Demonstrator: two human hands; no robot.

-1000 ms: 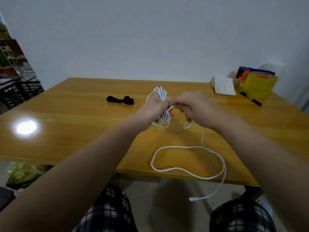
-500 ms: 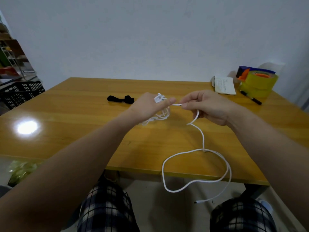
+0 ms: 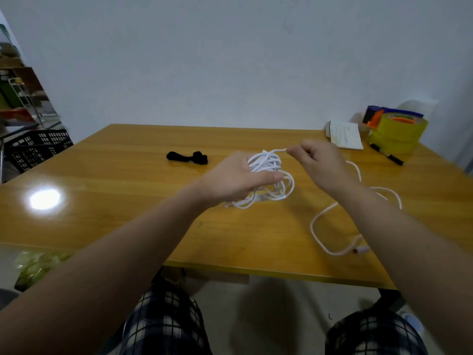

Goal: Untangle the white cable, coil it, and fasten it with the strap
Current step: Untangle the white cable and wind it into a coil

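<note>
Fingers (image 3: pixel 300 149) of left hand (image 3: pixel 230 179), right hand (image 3: pixel 321 166) hold one cable (image 3: pixel 266 162); one strap (image 3: pixel 186 158) aside.

2 hands meet over the wooden table (image 3: pixel 128 201). The left hand (image 3: pixel 238 178) holds a bundle of white cable (image 3: pixel 266 163), thumb laid across the loops. Just right of the bundle, the right hand (image 3: pixel 320 165) pinches a strand leading off the bundle's top. Loose cable trails right of the bundle, ending in a plug (image 3: pixel 361 250). The black strap (image 3: pixel 186 158) lies left of the bundle, apart from it. Yellow tape rolls (image 3: pixel 396 131) stand far right of it.
</note>
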